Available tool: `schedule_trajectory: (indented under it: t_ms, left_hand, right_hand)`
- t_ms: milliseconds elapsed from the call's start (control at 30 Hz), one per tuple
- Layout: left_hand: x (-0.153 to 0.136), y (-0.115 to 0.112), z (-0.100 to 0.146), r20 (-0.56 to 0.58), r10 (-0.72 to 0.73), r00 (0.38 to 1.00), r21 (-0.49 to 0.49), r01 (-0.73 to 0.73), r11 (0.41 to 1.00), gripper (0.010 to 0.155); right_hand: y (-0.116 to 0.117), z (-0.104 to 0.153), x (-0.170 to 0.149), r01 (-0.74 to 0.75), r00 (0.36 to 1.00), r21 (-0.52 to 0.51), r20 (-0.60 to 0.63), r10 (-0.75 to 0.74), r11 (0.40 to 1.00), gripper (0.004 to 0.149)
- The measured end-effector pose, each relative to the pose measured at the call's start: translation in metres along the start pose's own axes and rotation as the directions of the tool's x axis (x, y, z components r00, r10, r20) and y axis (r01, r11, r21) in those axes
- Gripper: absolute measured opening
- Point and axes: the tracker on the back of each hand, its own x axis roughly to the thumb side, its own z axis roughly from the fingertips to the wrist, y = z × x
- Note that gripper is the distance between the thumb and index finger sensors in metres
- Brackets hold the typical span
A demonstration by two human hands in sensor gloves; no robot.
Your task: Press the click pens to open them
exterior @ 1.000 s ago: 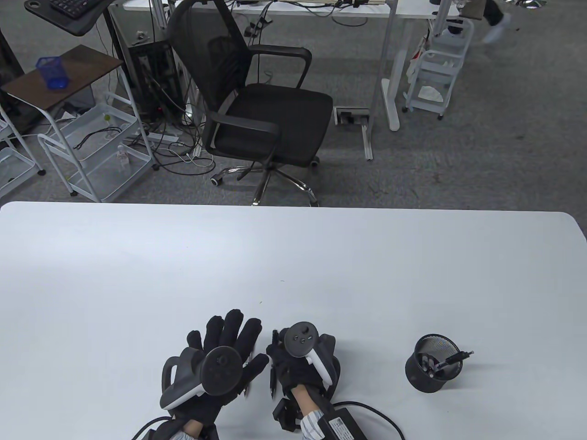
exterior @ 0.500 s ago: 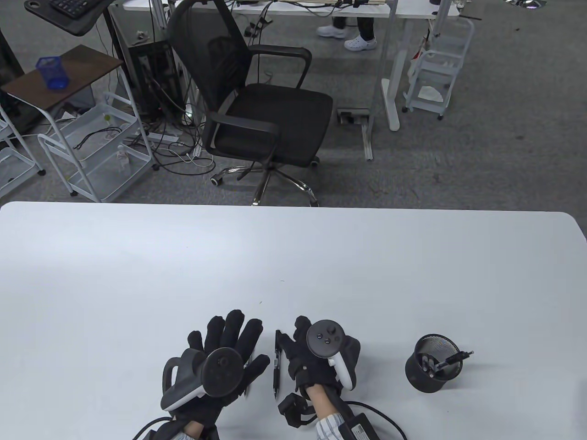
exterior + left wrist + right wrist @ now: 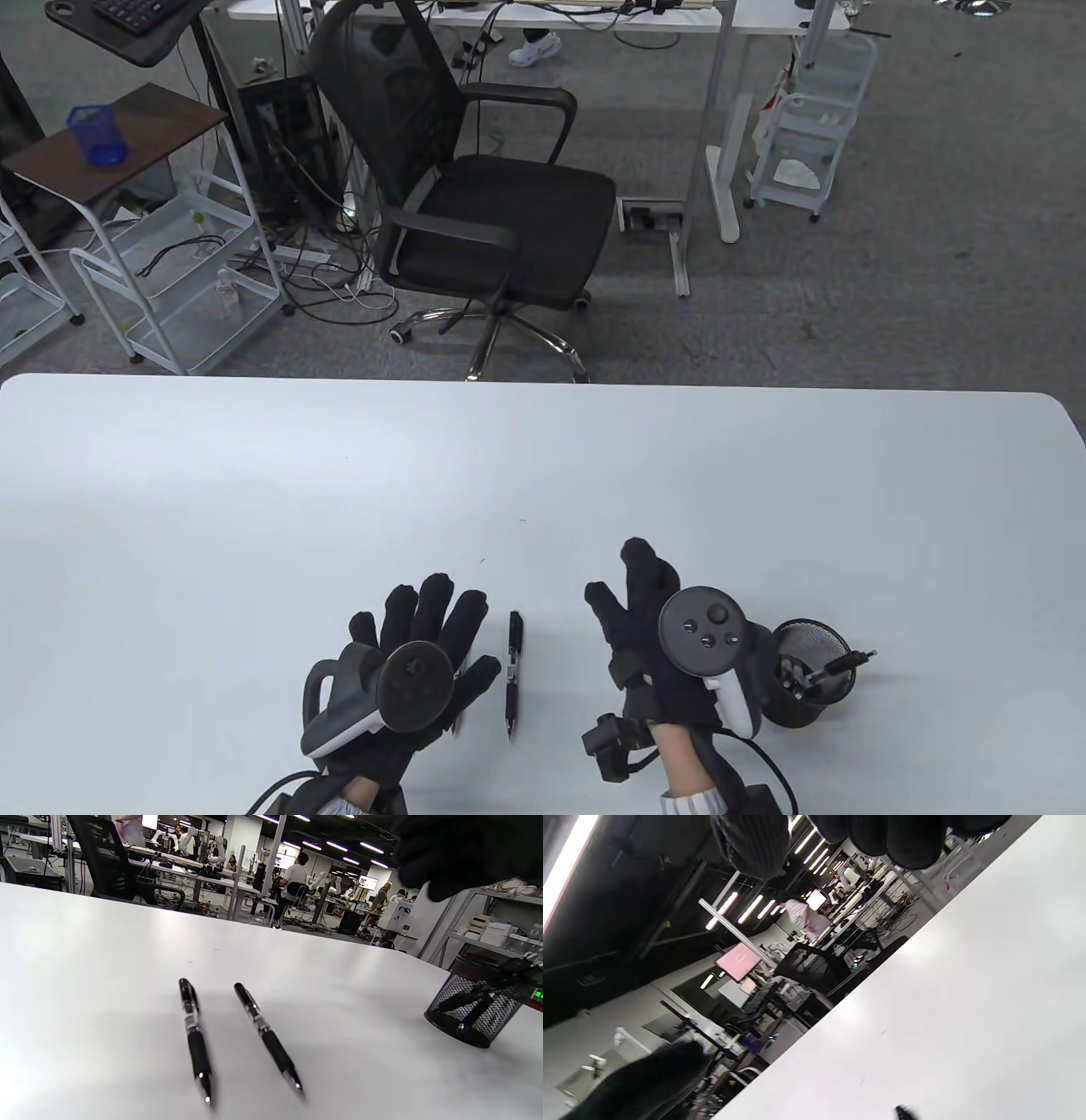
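A black click pen (image 3: 513,671) lies loose on the white table (image 3: 254,509), between my hands. In the left wrist view it (image 3: 267,1037) lies beside a second black pen (image 3: 193,1035), which my left hand mostly covers in the table view. My left hand (image 3: 424,637) is open, palm down, fingers spread, holding nothing. My right hand (image 3: 636,594) is open and empty with fingers spread, to the right of the loose pen and just left of a black mesh pen holder (image 3: 802,683) that holds more pens. The right hand's fingertips (image 3: 903,840) hang bare in its wrist view.
The mesh holder also shows in the left wrist view (image 3: 475,1010) at the right. A black office chair (image 3: 484,195) stands beyond the table's far edge. Carts and desks stand farther back on the floor.
My right hand held the pen upright, laid it on the table, let go, opened and moved right toward the mesh holder. My left hand has stayed put.
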Motion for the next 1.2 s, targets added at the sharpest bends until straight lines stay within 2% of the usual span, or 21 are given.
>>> schedule_trajectory:
  t_ms: [100, 233, 367, 467, 600, 867, 1100, 1200]
  left_hand:
    - [0.0, 0.0, 0.0, -0.003, -0.004, 1.0, 0.0, 0.004, 1.0, 0.069]
    - [0.0, 0.0, 0.001, -0.003, -0.001, 1.0, 0.005, 0.001, 1.0, 0.069]
    - [0.0, 0.0, 0.001, -0.002, -0.002, 1.0, 0.003, 0.002, 1.0, 0.069]
    - [0.001, 0.0, 0.001, -0.002, -0.002, 1.0, 0.001, 0.002, 1.0, 0.069]
    - [0.001, 0.0, 0.001, -0.003, 0.0, 1.0, -0.003, 0.0, 1.0, 0.069]
    - [0.002, 0.001, 0.0, -0.003, 0.001, 1.0, -0.008, -0.001, 1.0, 0.069]
    - [0.002, 0.001, 0.0, -0.003, 0.001, 1.0, -0.007, -0.001, 1.0, 0.069]
    - [0.002, 0.001, -0.001, -0.004, 0.001, 1.0, -0.009, -0.001, 1.0, 0.069]
  right_hand:
    - [-0.032, 0.001, -0.004, -0.114, 0.991, -0.02, -0.075, 0.113, 0.993, 0.072]
    - [-0.07, 0.0, -0.026, -0.229, 0.954, -0.049, -0.208, 0.214, 0.972, 0.071]
    - [-0.098, -0.002, -0.073, -0.284, 0.89, -0.053, -0.386, 0.243, 0.957, 0.07]
    - [-0.11, 0.0, -0.106, -0.272, 0.848, -0.058, -0.486, 0.211, 0.961, 0.077]
    - [-0.117, 0.008, -0.14, -0.238, 0.807, -0.081, -0.57, 0.151, 0.968, 0.086]
    - [-0.111, 0.026, -0.192, -0.012, 0.815, -0.216, -0.567, -0.116, 0.976, 0.078]
    - [-0.1, 0.031, -0.223, 0.238, 0.782, -0.183, -0.547, -0.3, 0.954, 0.085]
    - [-0.098, 0.032, -0.229, 0.293, 0.777, -0.159, -0.535, -0.332, 0.943, 0.085]
